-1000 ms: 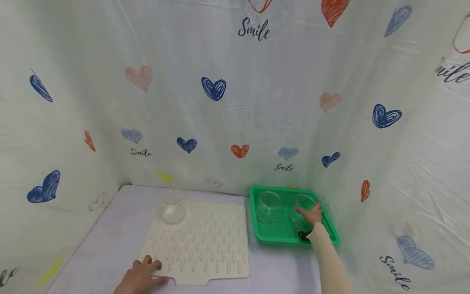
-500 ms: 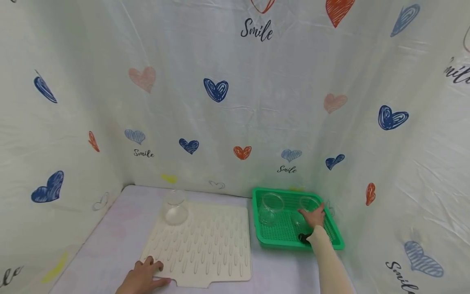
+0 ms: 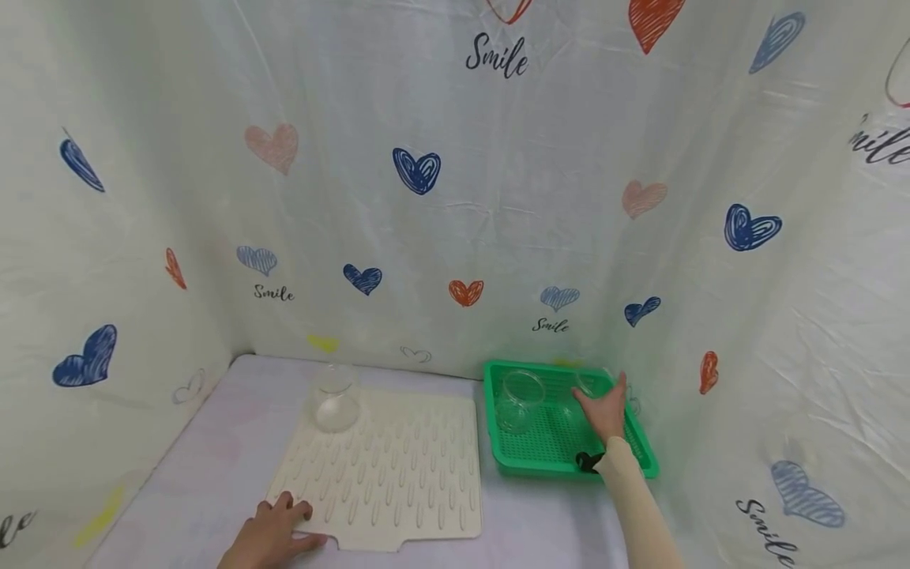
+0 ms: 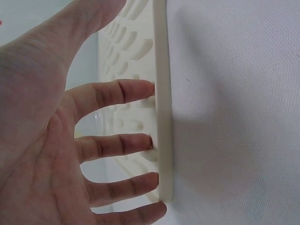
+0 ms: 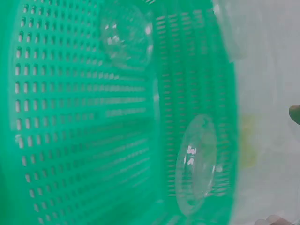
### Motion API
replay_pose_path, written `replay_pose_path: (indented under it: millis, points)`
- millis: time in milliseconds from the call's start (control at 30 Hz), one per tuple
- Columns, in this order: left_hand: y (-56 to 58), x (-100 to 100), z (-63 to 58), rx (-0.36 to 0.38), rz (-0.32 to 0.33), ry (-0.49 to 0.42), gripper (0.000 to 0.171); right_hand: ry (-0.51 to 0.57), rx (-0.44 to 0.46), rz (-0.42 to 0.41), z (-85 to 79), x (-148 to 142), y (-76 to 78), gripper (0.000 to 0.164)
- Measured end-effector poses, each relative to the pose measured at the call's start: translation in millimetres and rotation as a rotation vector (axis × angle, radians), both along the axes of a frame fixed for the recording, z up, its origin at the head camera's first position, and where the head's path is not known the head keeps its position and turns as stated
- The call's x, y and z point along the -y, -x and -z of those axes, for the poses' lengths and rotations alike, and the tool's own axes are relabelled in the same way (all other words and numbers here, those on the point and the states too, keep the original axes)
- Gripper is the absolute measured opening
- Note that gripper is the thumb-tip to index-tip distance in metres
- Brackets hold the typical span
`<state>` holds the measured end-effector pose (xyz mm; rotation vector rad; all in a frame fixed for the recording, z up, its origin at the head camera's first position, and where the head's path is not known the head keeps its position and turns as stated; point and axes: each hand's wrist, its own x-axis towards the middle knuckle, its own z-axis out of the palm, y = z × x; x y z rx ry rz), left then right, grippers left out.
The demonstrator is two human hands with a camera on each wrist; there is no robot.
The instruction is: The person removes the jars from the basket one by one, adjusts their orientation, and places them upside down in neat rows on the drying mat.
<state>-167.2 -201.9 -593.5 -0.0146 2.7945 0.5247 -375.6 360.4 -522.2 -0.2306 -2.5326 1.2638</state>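
My right hand (image 3: 604,407) is over the right part of the green basket (image 3: 522,466), thumb and fingers spread round a clear glass cup (image 3: 594,379). That cup's rim shows beyond the hand, and its lower part is mostly hidden. Another clear cup (image 3: 520,401) stands at the basket's left side. In the right wrist view only fingertips (image 5: 295,114) show at the right edge. At the front left corner of a cream ridged drying mat (image 3: 398,466), my left hand (image 3: 266,533) rests with its fingertips (image 4: 145,88) against the mat's edge.
A third clear cup (image 3: 337,407) stands on the mat's back left corner. Beside the right wrist is a small black object (image 3: 588,461), overlapping the basket's front. A white curtain (image 3: 426,229) printed with hearts hangs behind and on both sides of the pale tabletop (image 3: 206,458).
My right hand has risen slightly and moved toward the back, and the cup's rim has gone up with it. The left hand keeps its place at the mat.
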Motion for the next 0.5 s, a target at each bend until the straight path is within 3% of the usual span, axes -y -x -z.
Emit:
replay_pose_path:
  millis: [300,500]
  points:
    - [-0.9,-1,-3.5,-0.028,0.014,0.016,0.067,-0.122,-0.111,-0.065,-51.9,36,-25.4,0.116]
    - [0.5,-3,-5.3,-0.047,0.027,0.024,0.063,-0.199,-0.191,-0.18,-88.7,81,-50.3,0.116]
